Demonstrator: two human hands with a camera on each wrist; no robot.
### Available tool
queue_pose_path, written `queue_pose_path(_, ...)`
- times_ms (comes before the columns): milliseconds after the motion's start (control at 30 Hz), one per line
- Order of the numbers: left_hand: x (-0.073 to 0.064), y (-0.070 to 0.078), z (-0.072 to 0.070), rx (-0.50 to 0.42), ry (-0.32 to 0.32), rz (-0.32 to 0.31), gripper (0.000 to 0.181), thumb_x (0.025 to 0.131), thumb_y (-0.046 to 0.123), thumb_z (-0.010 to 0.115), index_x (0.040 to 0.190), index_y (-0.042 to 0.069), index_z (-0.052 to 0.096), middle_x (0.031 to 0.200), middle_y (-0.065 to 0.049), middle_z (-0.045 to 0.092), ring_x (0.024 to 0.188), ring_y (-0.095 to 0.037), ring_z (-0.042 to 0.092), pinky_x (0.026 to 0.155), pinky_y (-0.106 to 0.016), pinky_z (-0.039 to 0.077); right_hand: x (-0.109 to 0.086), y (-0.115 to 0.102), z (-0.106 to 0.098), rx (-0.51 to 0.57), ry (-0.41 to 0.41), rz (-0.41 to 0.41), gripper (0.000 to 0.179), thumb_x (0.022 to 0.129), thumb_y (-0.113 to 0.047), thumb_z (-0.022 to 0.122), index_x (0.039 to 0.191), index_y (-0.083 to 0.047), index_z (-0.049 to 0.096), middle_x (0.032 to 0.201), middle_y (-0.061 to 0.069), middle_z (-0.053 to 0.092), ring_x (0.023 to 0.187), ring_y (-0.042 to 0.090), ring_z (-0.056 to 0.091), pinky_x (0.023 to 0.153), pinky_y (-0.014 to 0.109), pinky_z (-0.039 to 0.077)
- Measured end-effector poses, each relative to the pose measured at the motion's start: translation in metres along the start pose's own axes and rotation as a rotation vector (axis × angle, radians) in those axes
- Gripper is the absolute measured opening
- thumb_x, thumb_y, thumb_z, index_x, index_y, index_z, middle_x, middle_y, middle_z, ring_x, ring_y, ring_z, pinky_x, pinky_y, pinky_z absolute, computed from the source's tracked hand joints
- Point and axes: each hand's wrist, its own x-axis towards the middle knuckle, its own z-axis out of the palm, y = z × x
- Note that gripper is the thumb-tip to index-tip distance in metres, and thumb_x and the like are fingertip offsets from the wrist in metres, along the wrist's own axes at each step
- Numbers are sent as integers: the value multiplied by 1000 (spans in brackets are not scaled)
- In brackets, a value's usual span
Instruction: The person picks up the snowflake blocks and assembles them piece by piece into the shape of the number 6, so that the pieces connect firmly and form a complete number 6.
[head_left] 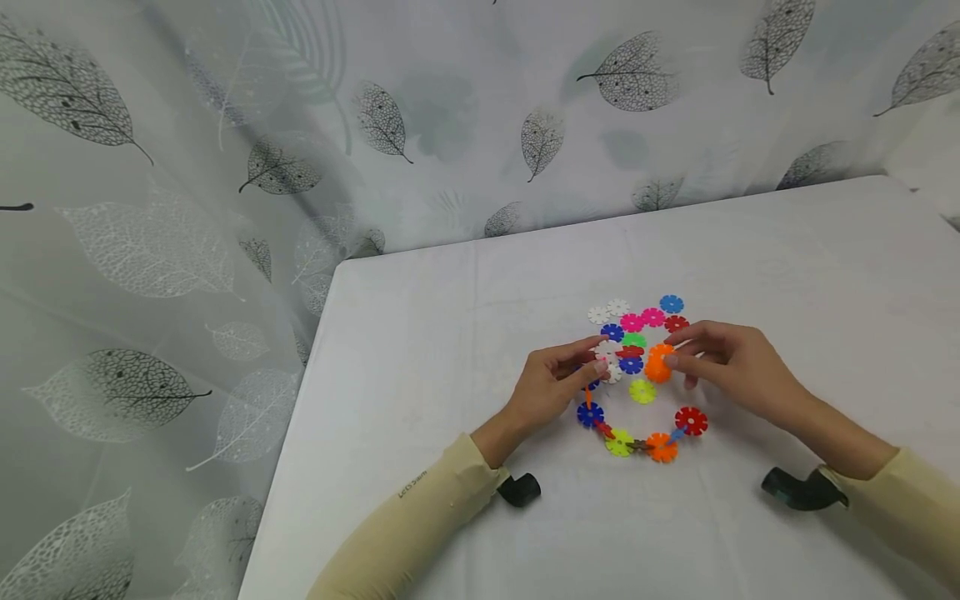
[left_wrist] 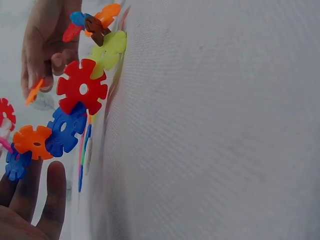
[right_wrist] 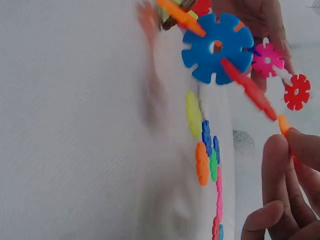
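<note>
A chain of notched plastic snowflake discs, including a yellow-green disc, a blue disc and a red end disc, curves above the table. My left hand holds the chain's left part with thumb and fingers, near a white disc. Between the thumb and fingers of my right hand is a single orange disc. In the left wrist view that orange disc appears apart from the chain. The right wrist view shows it close to the red end disc; contact cannot be told.
Loose discs lie on the white table beyond the chain, among them a light blue disc, a pink disc and a yellow disc. A leaf-patterned curtain hangs behind and to the left.
</note>
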Motion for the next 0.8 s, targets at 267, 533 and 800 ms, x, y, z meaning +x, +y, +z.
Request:
queue_pose_path(267,1,-2,-1,-12,-3,11,40,102,17,64,141,12,62,99,-5,76,98,-10,70,91,-27,53,-2,-5,3,85,76,-10,31,95,-18,74,121,-3,65,99,15,73,71,23,72,70,22,56)
queue_pose_path(533,1,-2,-2,-7,-4,1,41,101,19,65,141,13,62,98,-1,76,97,-9,70,90,-28,54,-2,-9,5,107,67,-9,31,94,-18,74,120,-2,65,99,15,73,70,21,72,72,22,56)
queue_pose_path(800,1,-3,0,-1,-3,-11,39,101,18,65,140,14,63,102,-6,76,99,-10,70,92,-27,53,-2,-13,8,149,55,26,33,96,-20,73,119,0,61,99,20,72,71,21,73,73,21,56)
